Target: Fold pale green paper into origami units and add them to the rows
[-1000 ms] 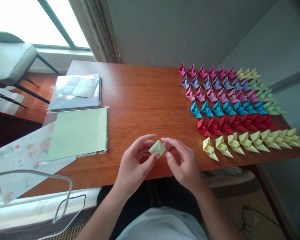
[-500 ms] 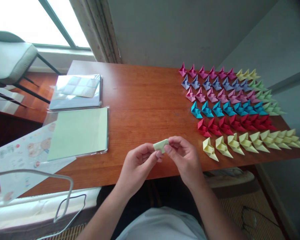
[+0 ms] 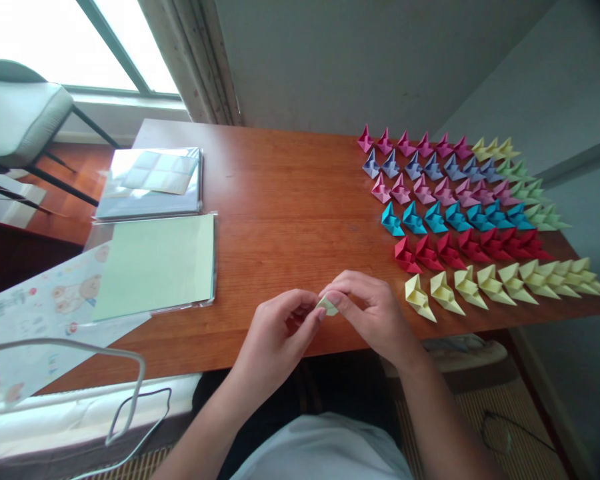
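A small folded piece of pale yellow-green paper (image 3: pixel 329 305) is pinched between my two hands, above the near edge of the table. My left hand (image 3: pixel 283 327) grips its left end between thumb and fingers. From the right, my right hand (image 3: pixel 373 313) holds it with the thumb on the near side and the fingers over the top. Most of the paper is hidden by the fingers. Right of my hands, the closest finished piece is a pale yellow origami boat (image 3: pixel 419 298), at the end of a row of similar ones.
Rows of origami boats in red (image 3: pixel 404 255), blue (image 3: pixel 392 219), pink and purple fill the table's right side. At left lie a stack of light green paper (image 3: pixel 157 267), a plastic-wrapped pack (image 3: pixel 150 203) and a printed sheet (image 3: pixel 40 320). A white cable (image 3: pixel 141 380) hangs at lower left.
The folded paper has turned between my fingers and shows less of itself. My right-hand fingers have moved left over its top, and my hands are closer together.
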Available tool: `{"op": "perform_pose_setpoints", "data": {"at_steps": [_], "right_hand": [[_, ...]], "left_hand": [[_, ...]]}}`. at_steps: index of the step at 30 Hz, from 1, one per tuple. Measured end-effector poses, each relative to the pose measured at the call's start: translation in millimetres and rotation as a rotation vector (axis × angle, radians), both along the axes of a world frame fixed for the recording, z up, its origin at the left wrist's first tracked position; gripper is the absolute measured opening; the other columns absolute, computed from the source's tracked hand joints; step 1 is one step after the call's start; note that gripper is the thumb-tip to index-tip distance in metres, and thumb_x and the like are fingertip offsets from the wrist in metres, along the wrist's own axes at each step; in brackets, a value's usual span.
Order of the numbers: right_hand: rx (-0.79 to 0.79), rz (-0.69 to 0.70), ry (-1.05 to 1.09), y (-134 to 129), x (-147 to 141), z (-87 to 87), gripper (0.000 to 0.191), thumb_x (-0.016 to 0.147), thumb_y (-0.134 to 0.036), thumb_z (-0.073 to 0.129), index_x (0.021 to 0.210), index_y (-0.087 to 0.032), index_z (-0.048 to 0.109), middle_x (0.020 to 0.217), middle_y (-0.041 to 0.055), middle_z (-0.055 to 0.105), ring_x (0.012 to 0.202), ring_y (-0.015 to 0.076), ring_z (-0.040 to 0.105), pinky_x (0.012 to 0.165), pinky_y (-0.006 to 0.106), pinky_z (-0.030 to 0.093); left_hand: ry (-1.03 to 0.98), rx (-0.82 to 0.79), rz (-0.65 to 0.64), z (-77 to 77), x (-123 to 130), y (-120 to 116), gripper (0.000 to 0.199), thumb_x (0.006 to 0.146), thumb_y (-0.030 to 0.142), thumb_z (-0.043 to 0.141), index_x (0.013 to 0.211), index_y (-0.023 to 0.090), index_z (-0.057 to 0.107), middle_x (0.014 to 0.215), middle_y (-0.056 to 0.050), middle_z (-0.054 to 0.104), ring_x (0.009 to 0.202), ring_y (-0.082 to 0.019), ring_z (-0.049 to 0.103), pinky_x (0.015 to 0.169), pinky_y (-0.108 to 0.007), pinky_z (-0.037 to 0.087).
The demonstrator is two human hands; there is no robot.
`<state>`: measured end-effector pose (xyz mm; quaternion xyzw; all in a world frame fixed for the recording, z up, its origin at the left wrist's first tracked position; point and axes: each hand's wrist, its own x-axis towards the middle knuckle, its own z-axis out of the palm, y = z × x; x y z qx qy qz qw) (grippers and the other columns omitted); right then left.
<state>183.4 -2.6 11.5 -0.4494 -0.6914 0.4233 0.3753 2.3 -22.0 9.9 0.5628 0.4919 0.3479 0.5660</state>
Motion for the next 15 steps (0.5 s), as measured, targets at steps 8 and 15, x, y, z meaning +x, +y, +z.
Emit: {"op": "perform_pose_setpoints", "data": {"at_steps": [8,15], "right_hand": [[0.498,-0.048,-0.292,-1,-6,-6.4,0.012,0.095,-0.012,0.060,0.088,-0.017,0.068,0.082,0.0066,0.068,0.076,0.0184,0.057,0.072,0.034,0.047],[0.357,0.025,-0.170,1,-6,-1.0,0.010,0.098,-0.018,0.059,0.094,-0.019,0.069,0.086,0.0037,0.068,0.080,0.0162,0.060,0.075,0.030,0.049]], "left_hand": [[-0.176,-0.133,-0.016,-5.8,-5,-1,0.017,0.092,0.033,0.066,0.092,0.016,0.068,0.083,-0.003,0.068,0.076,-0.014,0.059,0.069,-0.023,0.049],[-0.252,-0.249,-0.058,2.2,-11,10,0.025,0.085,0.038,0.075,0.082,0.013,0.071,0.075,-0.004,0.069,0.070,-0.014,0.061,0.066,-0.023,0.050]]}}
